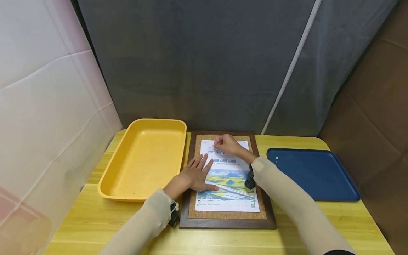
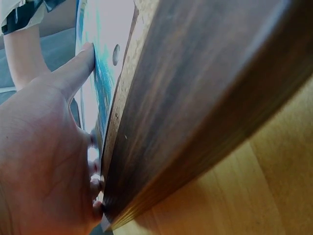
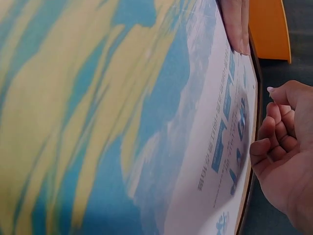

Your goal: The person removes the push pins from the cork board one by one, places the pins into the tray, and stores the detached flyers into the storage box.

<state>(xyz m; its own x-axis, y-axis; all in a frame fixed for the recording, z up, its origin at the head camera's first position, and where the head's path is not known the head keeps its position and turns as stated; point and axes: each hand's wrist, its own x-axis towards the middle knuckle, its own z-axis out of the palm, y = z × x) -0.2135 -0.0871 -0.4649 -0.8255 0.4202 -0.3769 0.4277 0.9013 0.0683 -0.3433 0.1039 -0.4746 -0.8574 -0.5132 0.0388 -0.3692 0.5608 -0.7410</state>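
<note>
A printed paper sheet with a blue, yellow and green landscape lies on a cork board with a dark brown wooden frame. My left hand rests with spread fingers on the sheet's left side, thumb over the landscape. Above the sheet's upper part is my right hand, its fingers curled and the thumb close to the forefinger. In the right wrist view the right hand shows curled fingers; whether something tiny sits at the thumb tip I cannot tell. Small dark dots mark the sheet's top corners.
To the left of the board stands a yellow tray, close to its frame. A dark blue tray lies to the right, with small pale round things in its upper left corner. Behind the wooden table hangs a grey curtain.
</note>
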